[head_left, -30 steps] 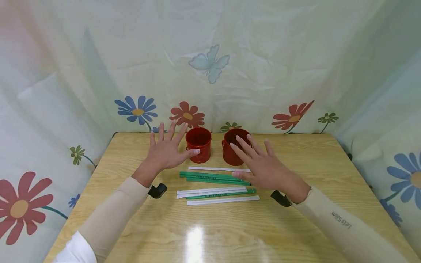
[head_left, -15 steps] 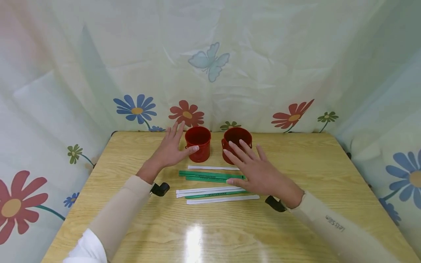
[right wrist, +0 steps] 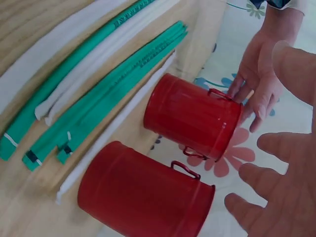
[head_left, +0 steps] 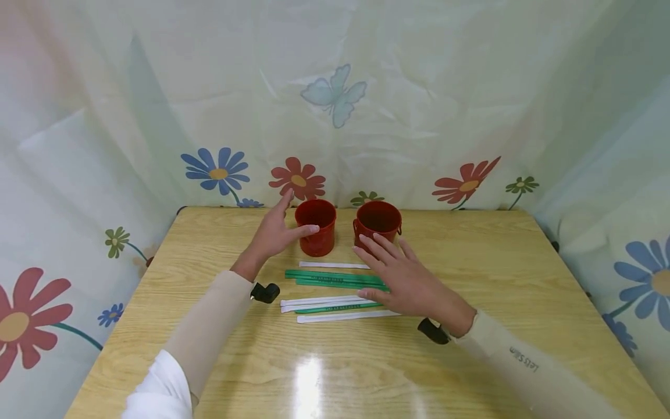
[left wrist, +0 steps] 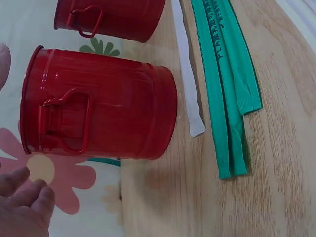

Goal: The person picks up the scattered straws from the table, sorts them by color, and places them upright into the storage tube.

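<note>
Two small red metal buckets with wire side handles stand side by side. By the left bucket is my left hand, thumb and fingers spread apart at its left side; the thumb overlaps the bucket's front in the head view. In the left wrist view, its fingertips show apart from the bucket wall. My right hand hovers palm down over the right ends of the wrapped straws, fingers extended toward the right bucket. Its fingertips overlap that bucket's front in the head view. Neither hand holds anything.
In front of the buckets lie several wrapped straws, green ones and white ones, roughly parallel across the wooden table. A flower-printed curtain hangs behind the table's back edge and along both sides.
My left hand has moved right, its spread fingers drawing together as it turns toward the left bucket. The right hand has shifted slightly left, its fingertips lower on the right bucket. Buckets and straws stay put.
</note>
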Available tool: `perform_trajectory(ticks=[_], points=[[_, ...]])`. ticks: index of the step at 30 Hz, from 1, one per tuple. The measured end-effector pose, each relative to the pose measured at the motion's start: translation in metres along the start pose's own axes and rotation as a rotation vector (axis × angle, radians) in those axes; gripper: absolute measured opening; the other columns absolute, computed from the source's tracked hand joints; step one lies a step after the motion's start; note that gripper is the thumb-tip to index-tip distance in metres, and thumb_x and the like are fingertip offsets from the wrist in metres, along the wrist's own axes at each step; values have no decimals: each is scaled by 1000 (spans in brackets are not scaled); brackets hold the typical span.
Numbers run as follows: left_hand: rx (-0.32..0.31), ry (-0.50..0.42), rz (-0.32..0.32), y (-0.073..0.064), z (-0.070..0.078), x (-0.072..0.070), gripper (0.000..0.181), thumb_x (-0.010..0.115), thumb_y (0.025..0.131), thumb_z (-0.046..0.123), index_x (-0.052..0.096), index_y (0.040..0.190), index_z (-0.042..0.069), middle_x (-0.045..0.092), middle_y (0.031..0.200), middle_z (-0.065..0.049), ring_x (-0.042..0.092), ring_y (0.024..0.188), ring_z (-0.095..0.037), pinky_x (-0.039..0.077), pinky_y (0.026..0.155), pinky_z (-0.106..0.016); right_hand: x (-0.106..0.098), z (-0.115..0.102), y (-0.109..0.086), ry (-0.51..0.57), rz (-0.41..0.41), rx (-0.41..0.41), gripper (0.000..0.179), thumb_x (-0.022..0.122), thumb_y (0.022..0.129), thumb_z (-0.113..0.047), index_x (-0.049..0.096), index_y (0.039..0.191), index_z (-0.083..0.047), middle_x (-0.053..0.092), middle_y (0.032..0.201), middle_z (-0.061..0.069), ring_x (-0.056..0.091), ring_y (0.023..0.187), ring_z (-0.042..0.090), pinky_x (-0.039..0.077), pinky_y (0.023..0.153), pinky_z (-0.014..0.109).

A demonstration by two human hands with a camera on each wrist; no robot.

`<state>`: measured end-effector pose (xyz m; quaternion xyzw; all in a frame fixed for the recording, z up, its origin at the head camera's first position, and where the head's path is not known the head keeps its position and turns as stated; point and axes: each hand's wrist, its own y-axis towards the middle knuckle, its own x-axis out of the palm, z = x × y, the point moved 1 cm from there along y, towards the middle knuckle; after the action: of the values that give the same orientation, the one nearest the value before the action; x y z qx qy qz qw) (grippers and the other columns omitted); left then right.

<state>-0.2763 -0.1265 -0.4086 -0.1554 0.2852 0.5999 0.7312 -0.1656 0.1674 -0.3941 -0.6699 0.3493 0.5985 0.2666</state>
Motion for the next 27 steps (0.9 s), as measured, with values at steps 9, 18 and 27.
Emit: perform_trajectory(ticks=[9,18,27], points=[[-1,-92,21,4,-2,6,103,78,79,50,18,159,24,35,161,-4,35,148,-27,39,116,-46,8,7,-1,98,167,-9,75,73,87,-41,41,150,-14,38,157,9,38,144,31,37,115,56],[10,-71,-13,6,0,7,101,80,80,42,23,158,14,38,159,-6,39,146,-30,48,108,-45,21,28,0,380,304,145,41,76,86,-17,65,125,-8,64,132,11,58,126,33,50,103,54],[5,-123,8,8,-4,11,95,81,80,39,29,156,14,47,152,-5,46,140,-28,53,101,-44,39,53,5,586,414,202,18,72,86,-2,74,105,-4,74,111,12,69,105,32,58,87,51]])
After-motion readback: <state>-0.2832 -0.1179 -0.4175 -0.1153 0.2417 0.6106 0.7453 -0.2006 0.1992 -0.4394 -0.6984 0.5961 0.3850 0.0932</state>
